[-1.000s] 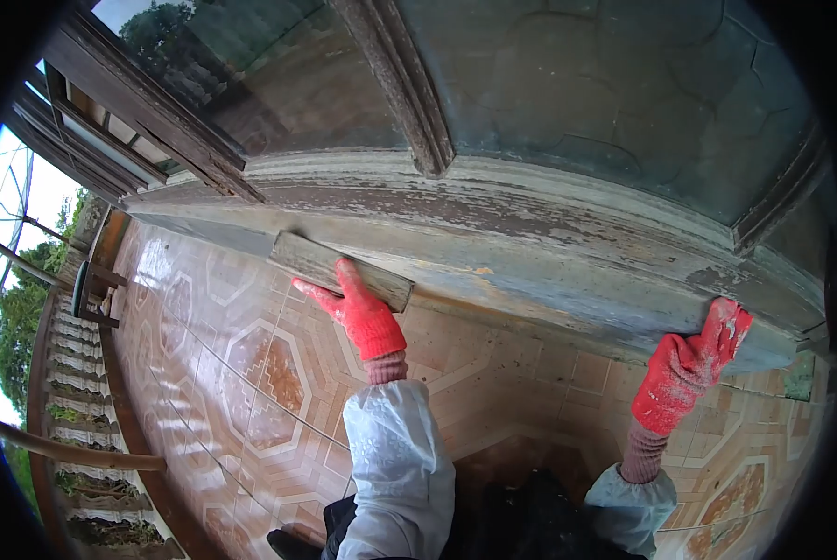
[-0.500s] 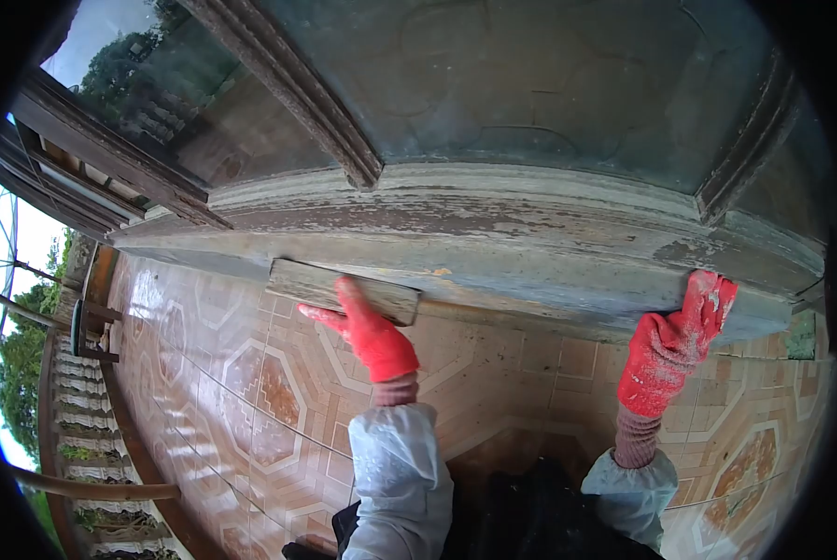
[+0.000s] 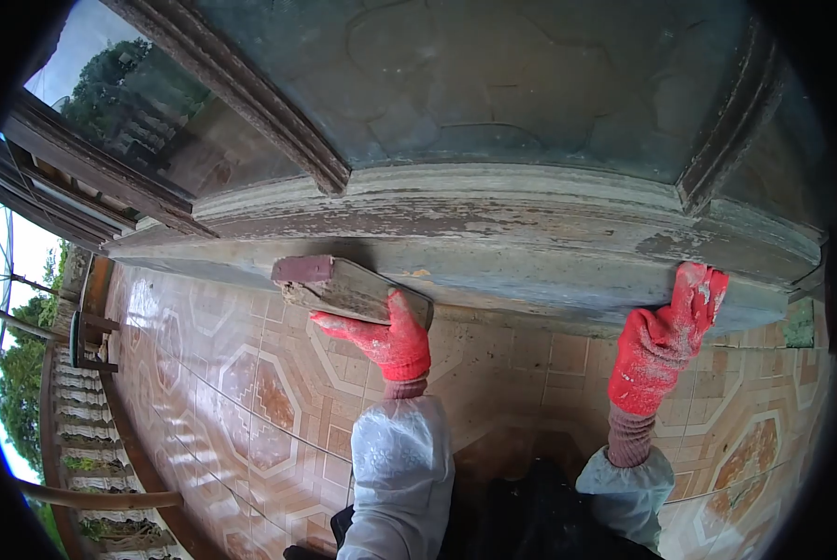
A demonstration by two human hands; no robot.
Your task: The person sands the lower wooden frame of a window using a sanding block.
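My left hand (image 3: 386,343), in a red rubber-coated glove, grips a worn wooden block (image 3: 353,289) between thumb and fingers. One end of the block is maroon, and its long side is weathered. It is tilted beside the front of the grey ledge (image 3: 530,271); whether it touches the ledge I cannot tell. Farther right, my right hand (image 3: 661,345), in a matching glove smeared with pale dust, rests at the ledge with its fingers closed together. What those fingers hold, if anything, is hidden.
Above the ledge runs a wooden sill (image 3: 493,219) with peeling paint, below glass panes (image 3: 530,93) and dark upright frames. Patterned tiles (image 3: 269,401) cover the floor. At the left stands a balustrade (image 3: 77,420) with a curved rail.
My left hand has turned the wooden block, so its maroon end and more of its side now show. My right hand stays at the ledge, its shape nearly the same.
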